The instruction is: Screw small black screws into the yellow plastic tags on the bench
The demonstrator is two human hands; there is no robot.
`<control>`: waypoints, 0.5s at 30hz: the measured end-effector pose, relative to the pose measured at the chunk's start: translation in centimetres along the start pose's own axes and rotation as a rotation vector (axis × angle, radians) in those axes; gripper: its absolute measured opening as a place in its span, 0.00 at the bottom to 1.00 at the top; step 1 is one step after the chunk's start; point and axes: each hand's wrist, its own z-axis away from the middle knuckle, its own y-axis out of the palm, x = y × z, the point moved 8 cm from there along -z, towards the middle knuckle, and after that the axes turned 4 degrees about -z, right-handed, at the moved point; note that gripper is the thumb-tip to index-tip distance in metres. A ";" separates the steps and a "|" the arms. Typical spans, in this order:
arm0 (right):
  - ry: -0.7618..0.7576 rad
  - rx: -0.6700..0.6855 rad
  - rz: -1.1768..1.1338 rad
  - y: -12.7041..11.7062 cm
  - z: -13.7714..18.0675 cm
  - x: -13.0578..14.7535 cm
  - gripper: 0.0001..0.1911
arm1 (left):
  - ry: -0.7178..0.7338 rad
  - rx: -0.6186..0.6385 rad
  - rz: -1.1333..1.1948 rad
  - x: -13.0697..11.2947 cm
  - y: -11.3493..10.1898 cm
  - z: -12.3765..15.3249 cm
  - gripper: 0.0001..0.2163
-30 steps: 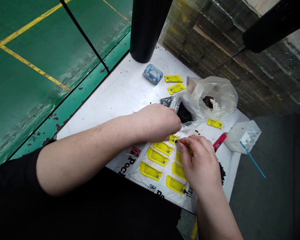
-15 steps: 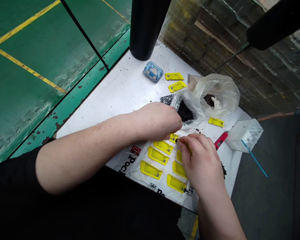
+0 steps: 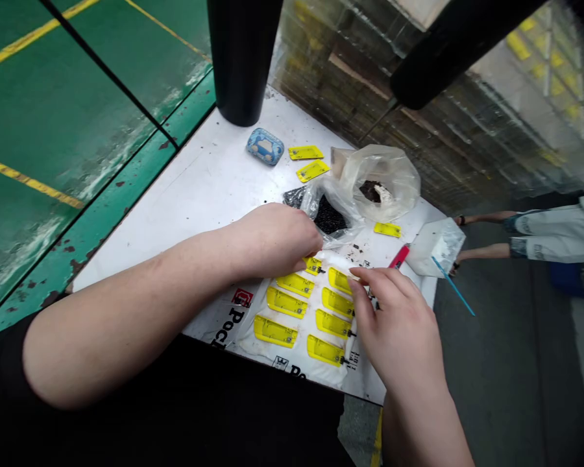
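Observation:
My left hand [image 3: 277,240] rests knuckles up on the white table [image 3: 209,188], its fingers curled down onto a small yellow plastic part [image 3: 313,264] with a black pin at its end. My right hand [image 3: 399,327] hovers just right of the part. Its forefinger and thumb are stretched out and apart over another yellow part [image 3: 339,280], with nothing visible between them. Several more yellow parts [image 3: 286,301] lie in two rows on a printed white sheet [image 3: 233,318] below my hands. A clear bag of small black pieces [image 3: 328,214] lies open just beyond my left hand.
A second clear bag [image 3: 382,181], a blue tin [image 3: 265,146], loose yellow parts [image 3: 305,152], a red tool [image 3: 399,256] and a white bag [image 3: 435,246] with a blue stick lie on the table. A black post [image 3: 243,58] stands at the back. Another person's legs [image 3: 540,227] show at right.
My right hand has drawn back from the yellow part under my left hand, and its pinch has loosened. The view has swung right, bringing another person's legs in.

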 end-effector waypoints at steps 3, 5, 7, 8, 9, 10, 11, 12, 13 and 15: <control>0.154 0.001 -0.014 -1.3 2.4 -4.4 0.12 | 0.010 0.014 -0.005 -0.1 -0.1 0.0 0.07; 0.242 0.048 -0.023 -1.6 4.2 -7.2 0.13 | 0.015 0.029 -0.012 -0.2 0.0 0.1 0.07; 0.293 0.100 -0.051 -1.6 5.9 -8.9 0.15 | 0.014 0.032 -0.013 -0.2 0.0 0.1 0.07; 0.298 0.126 -0.072 -1.6 6.6 -9.3 0.15 | 0.013 0.029 -0.010 -0.2 0.0 0.1 0.07; 0.288 0.149 -0.097 -1.4 7.2 -9.3 0.15 | 0.012 0.027 -0.005 -0.2 0.0 0.1 0.07; 0.268 0.171 -0.122 -1.3 7.7 -9.1 0.14 | 0.008 0.029 -0.001 -0.2 0.0 0.1 0.07; 0.243 0.192 -0.143 -1.1 8.1 -8.7 0.14 | 0.002 0.032 0.002 -0.1 0.1 0.1 0.07; 0.218 0.208 -0.156 -0.9 8.5 -8.3 0.13 | -0.007 0.039 0.002 -0.1 0.1 0.1 0.07; 0.197 0.215 -0.159 -0.7 8.7 -7.9 0.12 | -0.014 0.048 0.001 0.0 0.1 0.2 0.08; 0.177 0.213 -0.139 -0.3 9.0 -7.4 0.12 | -0.027 0.061 0.005 0.2 0.0 0.2 0.09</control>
